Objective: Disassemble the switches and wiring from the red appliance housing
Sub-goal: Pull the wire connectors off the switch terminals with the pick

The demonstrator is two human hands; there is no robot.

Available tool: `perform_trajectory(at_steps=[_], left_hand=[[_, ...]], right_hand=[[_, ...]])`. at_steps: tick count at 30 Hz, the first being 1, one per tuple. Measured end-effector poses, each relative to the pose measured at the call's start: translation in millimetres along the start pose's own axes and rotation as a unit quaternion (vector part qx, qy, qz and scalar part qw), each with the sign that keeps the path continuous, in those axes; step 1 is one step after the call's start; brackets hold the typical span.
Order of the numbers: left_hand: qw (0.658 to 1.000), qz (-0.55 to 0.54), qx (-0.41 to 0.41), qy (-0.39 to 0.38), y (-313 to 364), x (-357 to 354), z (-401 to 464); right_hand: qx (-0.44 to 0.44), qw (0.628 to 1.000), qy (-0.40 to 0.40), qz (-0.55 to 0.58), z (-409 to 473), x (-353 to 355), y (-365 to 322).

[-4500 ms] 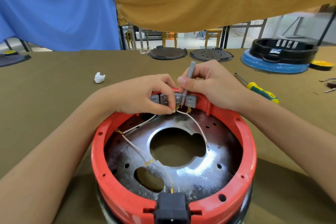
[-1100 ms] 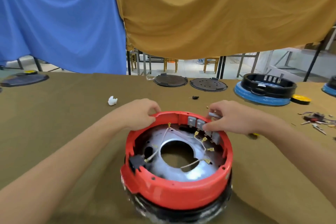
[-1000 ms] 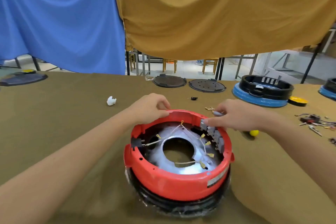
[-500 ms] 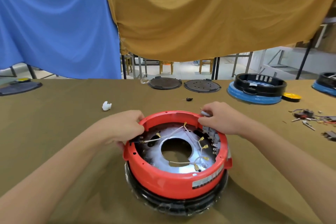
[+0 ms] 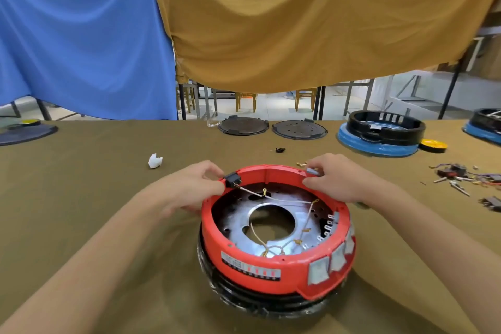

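The round red appliance housing [image 5: 268, 271] stands upside down on a black base in front of me. A row of grey switches [image 5: 332, 263] now faces me at its front right wall. Thin white wires [image 5: 273, 196] with gold terminals cross the shiny metal plate [image 5: 303, 228] inside. My left hand [image 5: 187, 187] grips the far left rim beside the black power socket [image 5: 232, 179]. My right hand [image 5: 339, 179] holds the far right rim, with a small grey tool [image 5: 311, 170] pinched in its fingers.
A white plastic bit [image 5: 155, 161] lies at the left. Two dark round lids [image 5: 271, 127] and a blue-and-black housing [image 5: 379, 134] sit at the back. Loose wires and parts [image 5: 466, 177] lie at the right. A small black part [image 5: 280, 150] lies behind the housing.
Both hands have turned the housing, so the switch row swung from the far side round to the front right and the black socket went to the far left.
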State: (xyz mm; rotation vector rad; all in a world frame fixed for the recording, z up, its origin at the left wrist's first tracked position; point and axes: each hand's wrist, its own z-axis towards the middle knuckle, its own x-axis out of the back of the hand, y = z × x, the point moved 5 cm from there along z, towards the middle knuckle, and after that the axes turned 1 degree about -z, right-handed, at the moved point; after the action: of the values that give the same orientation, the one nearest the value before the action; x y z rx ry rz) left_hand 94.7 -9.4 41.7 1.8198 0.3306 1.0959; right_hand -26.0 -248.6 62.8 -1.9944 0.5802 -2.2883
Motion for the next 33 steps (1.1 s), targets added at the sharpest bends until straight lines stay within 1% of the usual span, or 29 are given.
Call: perform_trajectory(at_steps=[2,4,5,6,7,10,12,15,18,20,23,25,27,28,33], left_hand=[[0.999,0.014,-0.034,-0.028,1,-2,-4],[0.996,0.041,-0.079,-0.029,12,-1,0],[0.993,0.059,-0.096,-0.034,18,-1,3],[0.989,0.08,-0.116,-0.045,23,-2,7],[0.984,0.102,-0.135,-0.054,27,-4,11],[0.972,0.146,-0.176,-0.045,33,-9,28],[0.965,0.17,-0.2,-0.031,36,-12,36],[0.954,0.192,-0.227,-0.035,41,-19,44],[0.948,0.192,-0.248,-0.055,48,-27,51],[0.944,0.204,-0.251,-0.066,55,-32,56],[0.931,0.261,-0.244,-0.067,66,-36,59],[0.924,0.299,-0.233,-0.046,72,-36,55],[0.924,0.312,-0.222,-0.007,76,-39,47],[0.926,0.309,-0.217,0.01,76,-42,43],[0.942,0.266,-0.186,0.08,66,-65,30]], right_hand=[[-0.005,0.999,-0.006,-0.052,0,4,-1],[-0.017,0.994,-0.034,-0.098,-1,10,-3],[-0.021,0.994,-0.038,-0.101,-1,15,-5],[-0.02,0.996,-0.027,-0.088,-2,20,-7],[-0.011,0.998,0.001,-0.068,-2,25,-10],[0.049,0.993,0.11,0.019,-2,32,-24],[0.085,0.987,0.125,0.055,0,26,-34],[0.107,0.987,0.115,0.041,10,13,-37],[0.113,0.977,0.15,0.105,19,12,-34],[0.12,0.959,0.198,0.162,18,15,-30],[0.138,0.93,0.26,0.221,12,17,-25],[0.141,0.907,0.276,0.284,9,15,-18],[0.133,0.884,0.276,0.352,7,11,-12],[0.126,0.882,0.276,0.361,6,8,-9],[0.138,0.899,0.259,0.324,3,-1,-13]])
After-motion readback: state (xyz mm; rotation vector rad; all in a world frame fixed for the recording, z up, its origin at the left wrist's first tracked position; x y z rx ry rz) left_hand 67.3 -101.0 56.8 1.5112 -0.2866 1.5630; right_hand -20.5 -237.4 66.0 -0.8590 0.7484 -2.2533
